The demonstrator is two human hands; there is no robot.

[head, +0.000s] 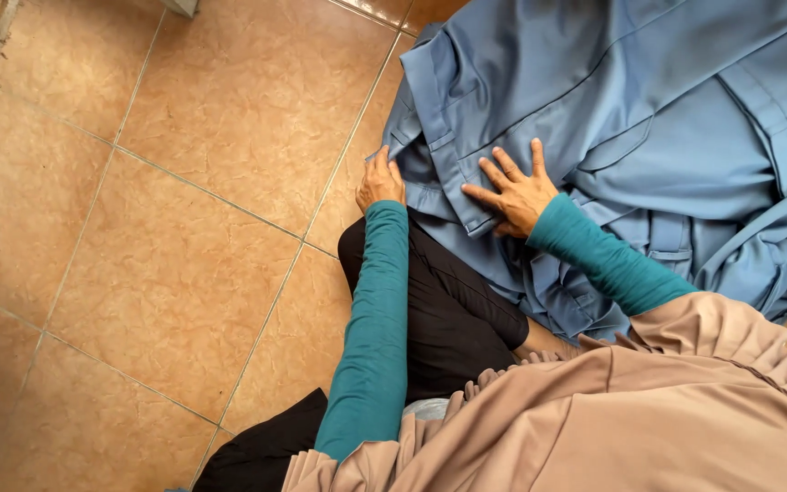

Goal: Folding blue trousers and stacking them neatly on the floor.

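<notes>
- Nearest the camera, at the bottom right, hangs my beige ruffled garment (630, 410), with my black trousers (453, 310) just to its left over a folded leg.
- Tiled floor (166, 273), orange-brown with pale grout lines, fills the left side; I sit directly on it.
- Left hand (381, 179), in a teal sleeve (371, 337), has its grip closed on the left edge of the blue garment (612, 82), fingers pinching a fold of the cloth.
- That edge looks like a stitched hem or band, doubled and firmer than the rest, so I judge it a good place to hold without slipping.
- Right hand (514, 193) lies flat on the blue garment, fingers spread apart, pressing down and clamping nothing.
- Blue garment lies in a heap on the floor in front of my knees, running off to the right, creased in long folds.
- I judge it soft, limp and light, fairly smooth; it will sag wherever unsupported, so seams and bands hold best.
</notes>
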